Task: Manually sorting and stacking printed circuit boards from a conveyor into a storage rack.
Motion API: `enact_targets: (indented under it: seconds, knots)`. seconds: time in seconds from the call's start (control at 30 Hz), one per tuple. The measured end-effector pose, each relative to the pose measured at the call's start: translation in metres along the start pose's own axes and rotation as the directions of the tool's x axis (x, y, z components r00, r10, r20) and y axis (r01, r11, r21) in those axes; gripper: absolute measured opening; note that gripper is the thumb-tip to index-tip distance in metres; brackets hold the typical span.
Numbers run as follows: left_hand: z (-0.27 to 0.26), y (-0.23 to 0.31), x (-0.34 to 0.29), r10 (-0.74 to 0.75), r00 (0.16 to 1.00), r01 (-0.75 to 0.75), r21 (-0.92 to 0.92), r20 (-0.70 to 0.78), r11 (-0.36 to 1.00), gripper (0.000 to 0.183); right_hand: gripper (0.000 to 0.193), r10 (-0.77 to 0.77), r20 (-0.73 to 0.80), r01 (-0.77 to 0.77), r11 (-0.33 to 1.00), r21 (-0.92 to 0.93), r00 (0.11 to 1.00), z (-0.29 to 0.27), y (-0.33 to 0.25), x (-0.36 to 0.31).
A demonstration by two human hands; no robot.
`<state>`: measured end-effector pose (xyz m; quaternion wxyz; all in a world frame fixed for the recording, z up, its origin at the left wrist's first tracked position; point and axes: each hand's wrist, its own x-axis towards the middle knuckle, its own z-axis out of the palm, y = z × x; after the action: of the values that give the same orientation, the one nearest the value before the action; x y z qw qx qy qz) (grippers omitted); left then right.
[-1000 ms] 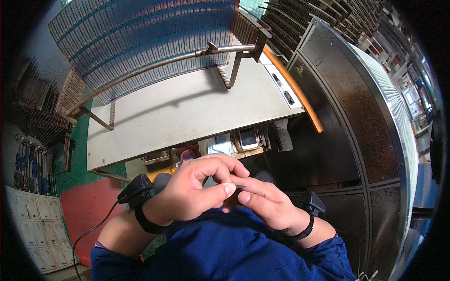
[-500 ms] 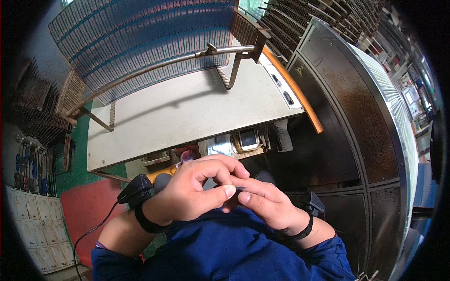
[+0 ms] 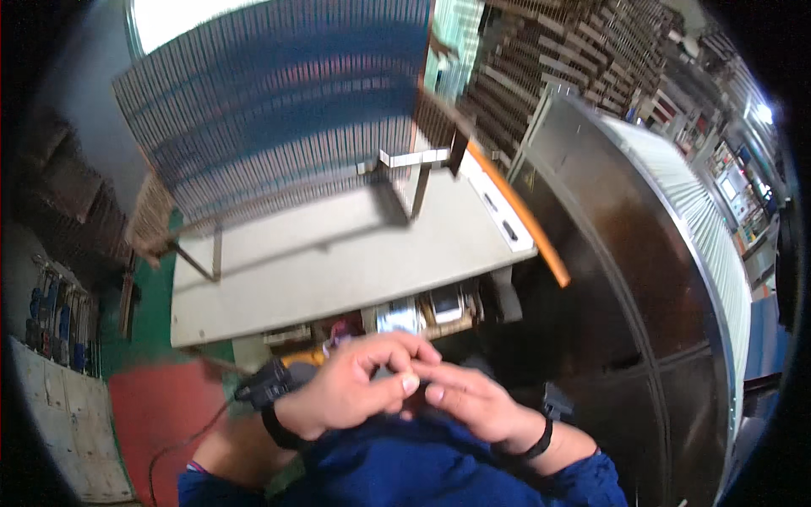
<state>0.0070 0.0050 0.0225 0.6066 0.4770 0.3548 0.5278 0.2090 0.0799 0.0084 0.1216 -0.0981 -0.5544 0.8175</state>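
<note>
My left hand (image 3: pixel 363 383) and my right hand (image 3: pixel 471 400) meet in front of my body, low in the view. The left one is closed, its thumb pressed toward the curled forefinger. Fingers of the right one lie together against the left fingertips, with the thumb pinching in below. Between them is a small dark spot, too blurred to tell what they grip. Each wrist wears a black strap with a black box; a cable runs from the left box (image 3: pixel 263 384).
Ahead stands a pale worktable (image 3: pixel 338 270) carrying a metal rack (image 3: pixel 287 110) of closely set strips. Its lower shelf holds a device with a screen (image 3: pixel 446 306). An orange bar (image 3: pixel 528 224) runs along the right edge, beside a dark metal cabinet (image 3: pixel 625 262). Lockers (image 3: pixel 63 422) stand left.
The view has tilted up and blurred, so the table and both hands sit lower in the picture. The hands keep nearly the same pose; the dark piece between them shows less clearly.
</note>
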Motion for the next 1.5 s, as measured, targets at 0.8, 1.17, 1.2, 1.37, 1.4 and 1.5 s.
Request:
enact_targets:
  seconds: [0.8, 1.17, 1.2, 1.37, 1.4, 1.5]
  knots:
    - [0.000, 0.032, 0.005, 0.276, 0.953, -0.251, 0.182, -0.125, 0.951, 0.007, 0.047, -0.082, 0.022, 0.080, 0.993, 0.092, 0.996, 0.000, -0.036, 0.000]
    - [0.010, 0.038, 0.014, 0.127, 0.992, -0.125, 0.194, 0.002, 0.973, 0.010, 0.047, 0.026, 0.211, -0.069, 0.977, 0.201, 0.977, -0.006, -0.039, -0.008]
    - [0.011, 0.039, 0.015, 0.072, 0.997, -0.072, 0.173, 0.008, 0.982, 0.010, 0.046, 0.031, 0.241, -0.078, 0.979, 0.186, 0.970, -0.007, -0.038, -0.008]
    - [0.013, 0.036, 0.018, -0.008, 1.000, 0.004, 0.130, 0.026, 0.992, 0.011, 0.046, 0.053, 0.283, -0.089, 0.989, 0.116, 0.958, -0.011, -0.038, -0.009]
    - [0.014, 0.035, 0.018, -0.010, 0.999, 0.006, 0.117, 0.033, 0.993, 0.011, 0.046, 0.052, 0.287, -0.087, 0.990, 0.110, 0.957, -0.011, -0.037, -0.009]
    - [0.014, 0.033, 0.018, -0.018, 0.999, 0.015, 0.095, 0.031, 0.995, 0.012, 0.047, 0.058, 0.298, -0.096, 0.989, 0.115, 0.953, -0.012, -0.035, -0.007]
